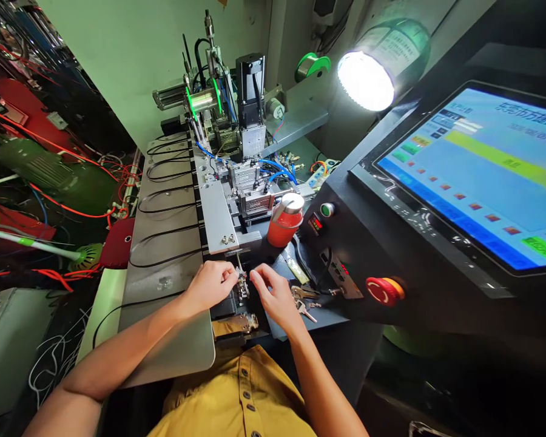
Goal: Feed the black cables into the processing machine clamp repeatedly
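My left hand [213, 284] is closed in a pinch at the left side of a small metal fixture [242, 286]; whatever its fingertips hold is too small to make out. Opposite it, my right hand [275, 294] has thumb and forefinger brought together close to the fixture's right side. Anything between those fingers cannot be made out either. A black cable [131, 301] runs across the grey metal plate [175, 349] and passes under my left forearm. Several more black cables [164, 235] lie in loops further up the plate, their ends reaching the machine's rail [216, 209].
Beyond my hands stands a machine with metal cylinders [255, 176] and wire spools [313, 65]. A red bottle [284, 224] and keys [307, 308] are at the right, beside a black console with a touchscreen [482, 176] and red stop button [384, 291]. A bright lamp [366, 79] hangs above.
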Available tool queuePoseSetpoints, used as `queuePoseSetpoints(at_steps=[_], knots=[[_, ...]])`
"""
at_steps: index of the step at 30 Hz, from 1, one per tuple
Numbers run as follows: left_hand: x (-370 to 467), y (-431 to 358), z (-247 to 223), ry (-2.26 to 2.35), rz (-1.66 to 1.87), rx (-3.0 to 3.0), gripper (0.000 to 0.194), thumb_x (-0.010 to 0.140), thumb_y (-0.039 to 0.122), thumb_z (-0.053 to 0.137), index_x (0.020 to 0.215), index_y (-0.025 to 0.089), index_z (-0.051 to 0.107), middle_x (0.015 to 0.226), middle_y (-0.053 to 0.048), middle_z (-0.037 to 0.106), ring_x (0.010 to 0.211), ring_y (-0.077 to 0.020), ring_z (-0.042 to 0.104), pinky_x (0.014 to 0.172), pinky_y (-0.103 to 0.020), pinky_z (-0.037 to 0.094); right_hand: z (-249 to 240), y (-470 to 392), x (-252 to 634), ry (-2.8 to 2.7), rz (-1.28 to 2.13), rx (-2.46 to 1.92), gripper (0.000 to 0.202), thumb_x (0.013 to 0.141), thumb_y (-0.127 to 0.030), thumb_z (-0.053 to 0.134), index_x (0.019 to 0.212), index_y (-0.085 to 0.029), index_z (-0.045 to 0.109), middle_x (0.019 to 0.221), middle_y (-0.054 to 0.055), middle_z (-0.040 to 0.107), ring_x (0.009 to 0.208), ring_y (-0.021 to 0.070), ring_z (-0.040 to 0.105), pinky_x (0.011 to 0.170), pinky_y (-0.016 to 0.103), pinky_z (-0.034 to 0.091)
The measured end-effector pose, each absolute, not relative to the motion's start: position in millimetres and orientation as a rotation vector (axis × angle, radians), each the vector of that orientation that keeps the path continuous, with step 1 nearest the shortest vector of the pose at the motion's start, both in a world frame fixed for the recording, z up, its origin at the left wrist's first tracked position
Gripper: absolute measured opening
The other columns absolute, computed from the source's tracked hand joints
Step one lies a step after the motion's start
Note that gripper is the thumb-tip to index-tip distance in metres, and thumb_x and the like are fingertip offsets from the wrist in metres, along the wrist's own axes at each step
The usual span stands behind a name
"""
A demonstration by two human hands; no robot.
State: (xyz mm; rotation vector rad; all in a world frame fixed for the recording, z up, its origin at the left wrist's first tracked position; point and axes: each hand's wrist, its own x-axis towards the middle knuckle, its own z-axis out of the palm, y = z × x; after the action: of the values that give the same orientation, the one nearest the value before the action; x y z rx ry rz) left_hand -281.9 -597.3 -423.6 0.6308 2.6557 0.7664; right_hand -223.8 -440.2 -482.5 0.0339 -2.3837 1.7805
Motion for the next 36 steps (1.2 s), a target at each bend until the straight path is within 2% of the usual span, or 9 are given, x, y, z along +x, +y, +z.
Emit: queuePoseSetpoints(at_steps=[5,9,14,16,22,25,28,33,36], knots=[[-284.5,-595.9,-424.0,2.658,0.747,0.666,0.024,0.084,0.02,0.049,0.065,0.015,0.062,0.056,0.003,0.055,0.053,-0.0098,0.046,0.054,-0.022,0.032,-488.2,-447.1,-237.9,-2.39,1.836,0.15,0.029,0.096,-0.034,0.04,0.071,-0.021,0.041,0.063,-0.006,0.036,0.058,0.0107,0.035,0.054,0.024,0.03],[-279.2,-595.8,-427.1,2.748,0.639,0.748,0.024,0.088,0.022,0.05,0.068,0.015,0.062,0.063,0.001,0.059,0.06,-0.0119,0.053,0.058,-0.023,0.036,-495.5,-451.0,-239.2,-2.301,1.886,0.167,0.029,0.097,-0.032,0.039,0.07,-0.021,0.037,0.064,-0.006,0.034,0.059,0.0109,0.033,0.056,0.024,0.029],[-265.9,-607.6,-437.4,2.979,0.564,1.022,0.021,0.094,0.025,0.047,0.1,0.019,0.066,0.093,-0.003,0.065,0.073,-0.0123,0.062,0.064,-0.022,0.044,-502.2,-452.3,-238.7,-2.241,1.957,0.147,0.029,0.097,-0.034,0.039,0.072,-0.021,0.039,0.065,-0.005,0.035,0.06,0.0113,0.033,0.057,0.024,0.03],[-263.1,-613.3,-440.9,3.015,0.487,1.23,0.025,0.096,0.022,0.043,0.109,0.021,0.065,0.096,-0.003,0.066,0.072,-0.0107,0.062,0.064,-0.021,0.045,-503.0,-452.5,-238.7,-2.239,1.963,0.139,0.029,0.097,-0.034,0.039,0.072,-0.021,0.04,0.065,-0.005,0.035,0.061,0.0114,0.034,0.057,0.023,0.03],[-264.2,-614.9,-438.9,2.964,0.066,1.789,0.03,0.096,0.011,0.036,0.106,0.012,0.065,0.095,-0.008,0.071,0.064,-0.0124,0.059,0.057,-0.023,0.046,-505.5,-454.5,-238.2,-2.181,2.003,0.108,0.028,0.096,-0.033,0.041,0.072,-0.02,0.041,0.066,-0.004,0.036,0.061,0.0115,0.034,0.056,0.023,0.031],[-267.8,-613.6,-434.9,2.894,0.095,1.81,0.03,0.096,0.01,0.036,0.102,0.011,0.065,0.089,-0.008,0.07,0.061,-0.013,0.058,0.053,-0.024,0.045,-508.2,-456.2,-238.2,-2.153,2.042,0.083,0.029,0.096,-0.036,0.041,0.071,-0.021,0.04,0.067,-0.004,0.035,0.062,0.0117,0.034,0.056,0.023,0.031],[-272.1,-615.1,-432.7,2.838,0.104,1.801,0.03,0.095,0.01,0.036,0.107,0.012,0.064,0.087,-0.007,0.069,0.063,-0.0128,0.058,0.055,-0.024,0.046,-509.8,-457.2,-238.6,-2.142,2.043,0.069,0.03,0.096,-0.037,0.04,0.071,-0.021,0.04,0.067,-0.004,0.035,0.062,0.0117,0.034,0.057,0.023,0.032],[-275.6,-614.4,-429.8,2.779,-0.058,1.866,0.031,0.095,0.011,0.037,0.105,0.012,0.066,0.089,-0.007,0.069,0.063,-0.0132,0.058,0.055,-0.024,0.046,-509.6,-458.6,-239.3,-2.145,2.025,0.071,0.03,0.096,-0.036,0.04,0.071,-0.02,0.04,0.067,-0.004,0.036,0.062,0.0112,0.035,0.056,0.023,0.033],[-274.3,-615.6,-425.1,2.763,-0.028,1.74,0.029,0.092,0.01,0.041,0.107,0.015,0.065,0.091,-0.006,0.068,0.068,-0.0146,0.06,0.057,-0.024,0.047,-509.5,-459.8,-238.5,-2.154,1.999,0.07,0.03,0.096,-0.036,0.04,0.07,-0.02,0.04,0.066,-0.004,0.036,0.061,0.0112,0.035,0.056,0.023,0.033]])
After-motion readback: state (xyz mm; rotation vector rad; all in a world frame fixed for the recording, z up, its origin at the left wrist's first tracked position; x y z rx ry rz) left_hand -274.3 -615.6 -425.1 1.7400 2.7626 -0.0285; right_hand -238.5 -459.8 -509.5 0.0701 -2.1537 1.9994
